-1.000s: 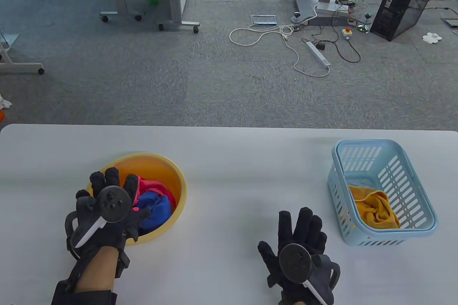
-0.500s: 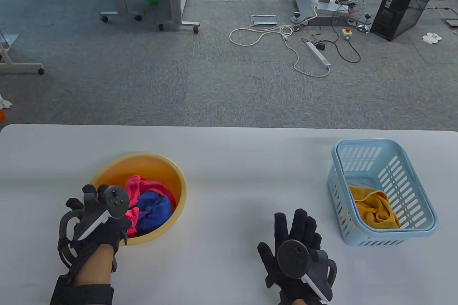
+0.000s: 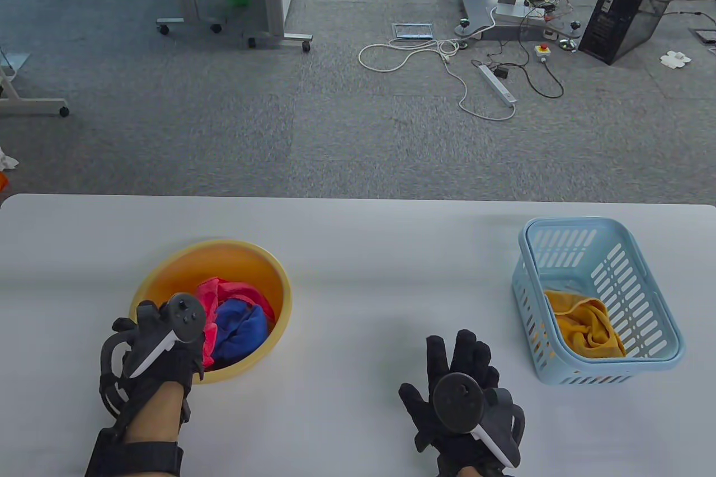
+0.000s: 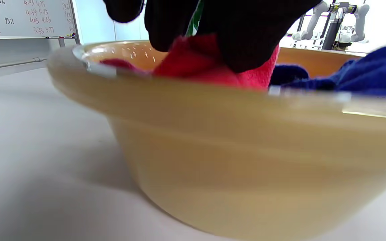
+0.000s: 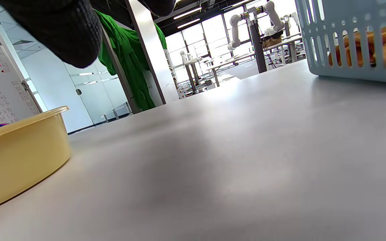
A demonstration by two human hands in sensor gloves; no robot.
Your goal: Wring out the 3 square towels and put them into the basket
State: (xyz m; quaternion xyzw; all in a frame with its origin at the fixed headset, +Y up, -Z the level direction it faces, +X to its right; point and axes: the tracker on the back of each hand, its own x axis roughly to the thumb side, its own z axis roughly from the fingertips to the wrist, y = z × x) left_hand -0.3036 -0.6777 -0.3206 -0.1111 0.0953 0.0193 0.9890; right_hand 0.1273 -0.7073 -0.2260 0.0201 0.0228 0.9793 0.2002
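Left hand (image 3: 159,351) reaches over the near rim of the bowl (image 3: 168,270), its grip pinched on the pink towel (image 4: 209,72); the blue towel (image 3: 240,329) lies just right of it. Right hand (image 3: 464,404) rests flat and empty on the tabletop (image 3: 369,275). Farther right, the basket (image 3: 649,298) holds the orange towel (image 3: 584,326).

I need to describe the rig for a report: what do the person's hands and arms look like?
Both the left hand and right hand wear black sensor gloves. Each back carries a dark round tracker with a white handle. Black looped cabling runs beside the wrists. The left forearm is bare above a black strap.
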